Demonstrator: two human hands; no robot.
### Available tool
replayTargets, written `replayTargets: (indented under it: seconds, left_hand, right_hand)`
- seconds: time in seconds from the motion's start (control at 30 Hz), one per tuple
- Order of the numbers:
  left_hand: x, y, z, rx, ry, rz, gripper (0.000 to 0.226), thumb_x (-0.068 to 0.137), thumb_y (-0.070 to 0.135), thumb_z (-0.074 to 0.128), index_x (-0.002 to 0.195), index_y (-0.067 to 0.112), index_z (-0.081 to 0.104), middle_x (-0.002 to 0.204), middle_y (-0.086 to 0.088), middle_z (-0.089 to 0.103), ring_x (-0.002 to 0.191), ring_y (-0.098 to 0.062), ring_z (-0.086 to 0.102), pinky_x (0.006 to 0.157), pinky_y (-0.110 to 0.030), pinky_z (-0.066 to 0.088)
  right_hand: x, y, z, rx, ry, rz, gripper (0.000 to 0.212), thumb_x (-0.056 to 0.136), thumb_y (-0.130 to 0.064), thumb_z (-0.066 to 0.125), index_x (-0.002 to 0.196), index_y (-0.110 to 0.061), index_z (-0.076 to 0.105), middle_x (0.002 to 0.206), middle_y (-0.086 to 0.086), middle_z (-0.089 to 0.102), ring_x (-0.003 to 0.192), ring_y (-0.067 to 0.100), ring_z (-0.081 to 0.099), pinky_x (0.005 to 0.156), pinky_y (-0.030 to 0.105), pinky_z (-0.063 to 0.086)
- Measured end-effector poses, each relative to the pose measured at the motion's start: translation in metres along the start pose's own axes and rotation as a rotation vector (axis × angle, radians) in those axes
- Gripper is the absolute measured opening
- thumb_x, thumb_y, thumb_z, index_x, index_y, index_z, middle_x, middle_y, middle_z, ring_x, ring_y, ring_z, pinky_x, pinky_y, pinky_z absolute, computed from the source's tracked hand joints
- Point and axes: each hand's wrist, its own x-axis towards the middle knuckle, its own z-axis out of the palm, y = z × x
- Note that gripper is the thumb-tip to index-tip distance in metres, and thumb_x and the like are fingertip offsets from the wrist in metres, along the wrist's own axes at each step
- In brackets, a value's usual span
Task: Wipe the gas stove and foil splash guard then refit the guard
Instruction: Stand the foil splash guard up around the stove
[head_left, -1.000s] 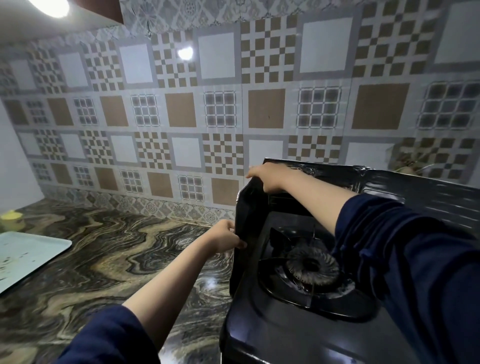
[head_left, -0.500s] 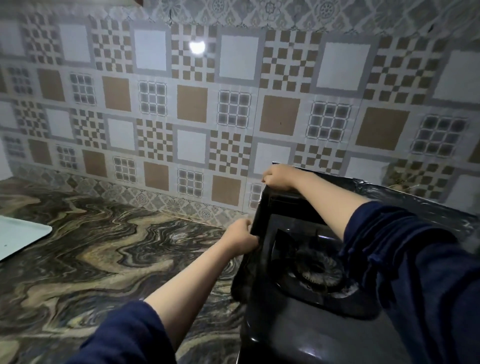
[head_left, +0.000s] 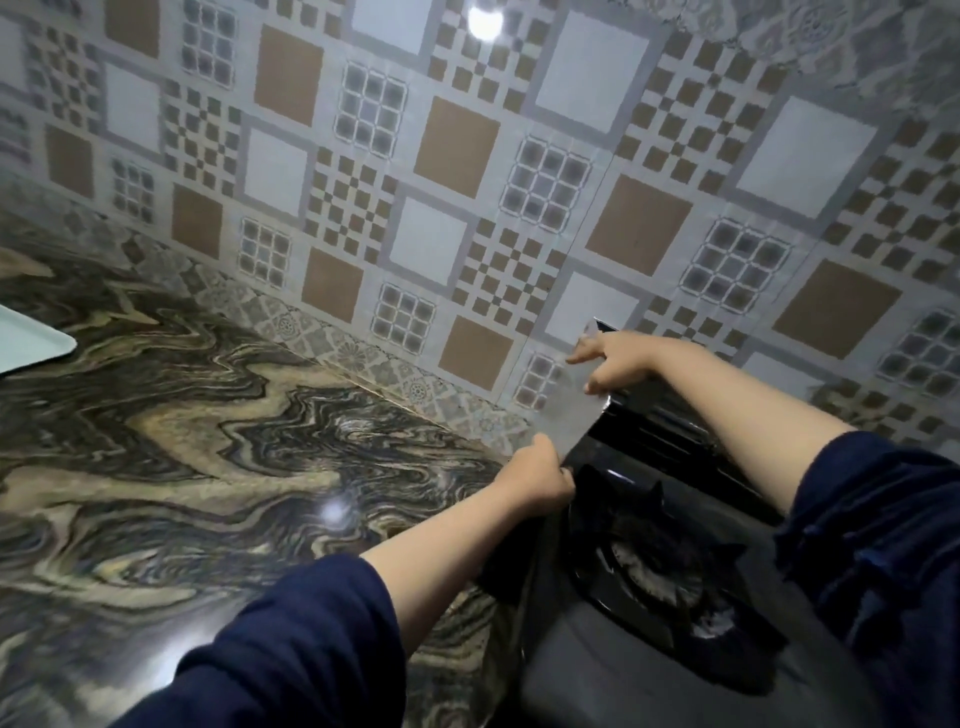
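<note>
A black gas stove sits at the lower right, its round burner under a black pan support. The foil splash guard stands along the stove's left side and back; its left panel shows a pale grey face, tilted outward. My left hand grips the lower front edge of that panel. My right hand holds the panel's top corner near the wall, fingers curled over the edge. The guard's back section is mostly hidden behind my right arm.
A dark marbled countertop spreads to the left of the stove. A pale tray lies at the far left edge. The patterned tile wall rises directly behind the stove and counter.
The view has swung right and down. The guard's left panel has turned outward, now showing its pale face. Both hands keep hold of its edges.
</note>
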Motion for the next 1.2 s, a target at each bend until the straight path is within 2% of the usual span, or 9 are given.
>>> replayTargets:
  seconds: [0.1,0.37,0.57,0.67,0.8,0.9,1.03,1.1,1.2]
  left_hand:
    - [0.011,-0.005,0.005,-0.028,-0.053,-0.019,0.044,0.097,0.026,0.044,0.13,-0.003,0.037,0.129,-0.027,0.053,0.119,-0.04,0.051,0.09,-0.035,0.042]
    - [0.02,-0.002,0.016,-0.159,-0.185,-0.069,0.067,0.102,0.035,0.031,0.152,0.002,0.002,0.153,-0.024,0.029,0.14,-0.035,0.032,0.11,-0.033,0.029]
    - [0.016,0.002,0.019,-0.11,-0.241,-0.087,0.068,0.101,0.035,0.028,0.153,0.003,-0.003,0.155,-0.025,0.024,0.142,-0.036,0.027,0.113,-0.033,0.025]
    - [0.016,0.003,0.02,-0.105,-0.248,-0.095,0.066,0.102,0.034,0.027,0.153,0.002,-0.001,0.155,-0.024,0.025,0.142,-0.035,0.028,0.112,-0.033,0.027]
    - [0.017,0.006,0.02,-0.131,-0.231,-0.096,0.065,0.103,0.04,0.025,0.15,-0.004,0.014,0.155,-0.022,0.026,0.142,-0.034,0.029,0.11,-0.031,0.026]
    - [0.015,0.009,0.017,-0.192,-0.21,-0.096,0.062,0.103,0.044,0.024,0.144,-0.002,0.032,0.151,-0.021,0.034,0.138,-0.034,0.035,0.107,-0.031,0.029]
    - [0.01,0.009,0.012,-0.238,-0.175,-0.097,0.055,0.103,0.042,0.028,0.136,0.001,0.044,0.144,-0.021,0.044,0.134,-0.034,0.04,0.103,-0.031,0.033]
    - [0.01,0.007,0.013,-0.239,-0.153,-0.114,0.043,0.1,0.044,0.036,0.105,0.008,0.058,0.114,-0.019,0.061,0.12,-0.038,0.052,0.087,-0.033,0.039]
    - [0.01,0.001,0.013,-0.234,-0.101,-0.151,0.04,0.093,0.041,0.05,0.063,0.017,0.041,0.072,-0.003,0.051,0.098,-0.039,0.061,0.065,-0.029,0.032]
  right_hand:
    - [0.009,-0.006,-0.003,-0.077,-0.073,-0.022,0.059,0.082,-0.019,0.06,0.138,-0.034,0.047,0.161,0.0,0.007,0.149,0.02,0.0,0.119,0.045,0.005]
    - [0.025,-0.006,-0.001,-0.206,-0.18,0.048,0.048,0.075,-0.028,0.064,0.123,-0.032,0.062,0.16,-0.003,0.014,0.147,0.019,0.013,0.116,0.041,0.021]
    - [0.033,0.001,0.015,-0.432,-0.241,0.125,0.065,0.074,-0.041,0.055,0.137,-0.03,0.047,0.161,0.002,0.008,0.146,0.022,-0.019,0.116,0.053,-0.007]
    - [0.034,0.005,0.019,-0.442,-0.267,0.186,0.067,0.065,-0.042,0.053,0.131,-0.03,0.054,0.161,0.008,0.01,0.149,0.019,-0.002,0.118,0.049,0.013]
    - [0.044,0.017,0.022,-0.326,-0.242,0.178,0.062,0.052,-0.032,0.058,0.11,-0.011,0.069,0.128,0.018,0.061,0.121,0.027,0.058,0.1,0.045,0.049]
    - [0.04,0.01,0.015,-0.282,-0.232,0.166,0.058,0.054,-0.029,0.059,0.106,-0.006,0.07,0.112,0.014,0.071,0.104,0.028,0.068,0.095,0.043,0.053]
    - [0.024,-0.014,0.003,-0.314,-0.201,0.157,0.03,0.081,-0.018,0.056,0.105,-0.002,0.067,0.098,0.011,0.06,0.087,0.024,0.058,0.077,0.025,0.046]
    - [0.024,-0.019,0.0,-0.324,-0.188,0.15,0.017,0.082,-0.017,0.055,0.091,-0.008,0.065,0.091,0.01,0.057,0.08,0.024,0.054,0.073,0.027,0.044]
    - [0.026,-0.023,-0.001,-0.288,-0.171,0.129,0.019,0.084,-0.022,0.053,0.091,-0.009,0.066,0.09,0.007,0.062,0.079,0.023,0.058,0.079,0.029,0.049]
